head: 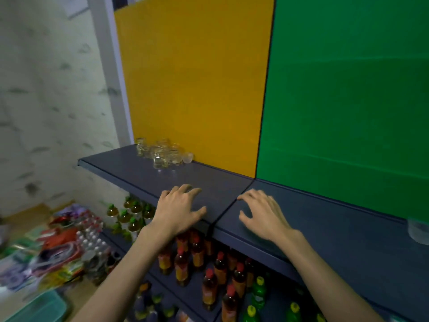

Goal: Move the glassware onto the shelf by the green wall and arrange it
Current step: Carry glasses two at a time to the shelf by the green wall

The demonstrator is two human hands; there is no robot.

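Matt dark-blue shelf (pixel 325 219), prob. painted metal; clear glossy glassware (pixel 162 153); matt green wall (pixel 348 89).

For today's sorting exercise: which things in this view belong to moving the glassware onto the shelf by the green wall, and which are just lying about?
Belongs to the job:
glassware cluster
shelf by the green wall
left hand, empty
right hand, empty

Just lying about:
red-capped bottles
green-capped bottles
packets on the floor
teal bin

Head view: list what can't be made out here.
- Glassware by the yellow panel: small, clear and blurred, so no count.
- Clear object on the shelf by the green wall: cut by the right edge.
- Bottle labels below: blurred.
- Both hands' palms: face down, unseen.
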